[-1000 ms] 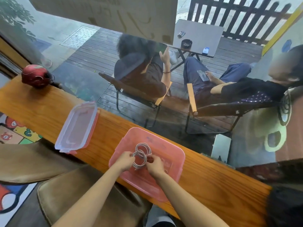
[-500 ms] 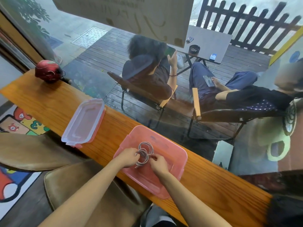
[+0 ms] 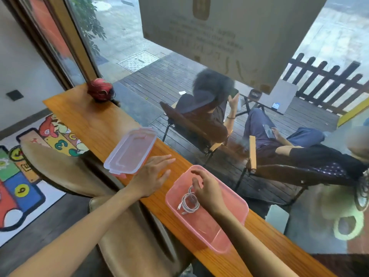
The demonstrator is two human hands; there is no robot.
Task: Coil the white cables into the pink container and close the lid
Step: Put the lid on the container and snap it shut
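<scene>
Head view, risks: since the coiled white cables (image 3: 188, 200) lie loose with nothing binding the loops, they may spring apart and ride up over the rim; a strand caught under the lid would likely keep it from seating
Lid risk: the lid (image 3: 130, 150) rests near the inner edge of the wooden counter (image 3: 95, 120), its near corner seeming to overhang; a careless grab by the left hand (image 3: 152, 176) could tip it off toward the chair (image 3: 65, 172) below
Container risk: the pink container (image 3: 207, 232) also sits close to that edge; pressing the lid down off-centre could skid or tilt it
Pink container: open, upright on the counter; inside lie only the white cables, wound into a small bundle toward the left end, a plug end pointing left; the rest of the floor looks bare
Lid: clear with pink clips, lying flat, well apart from the container to its left; nothing lies on it
Left hand: fingers spread wide and straight, holding nothing, hovering just beside the lid's right edge; whether it touches the lid I cannot tell
Right hand (image 3: 205, 188): fingers loosely curled and relaxed, holding nothing, poised over the container just right of the cables; contact with them is not clear
Elsewhere: a red helmet (image 3: 99, 89) stands at the counter's far end
</scene>
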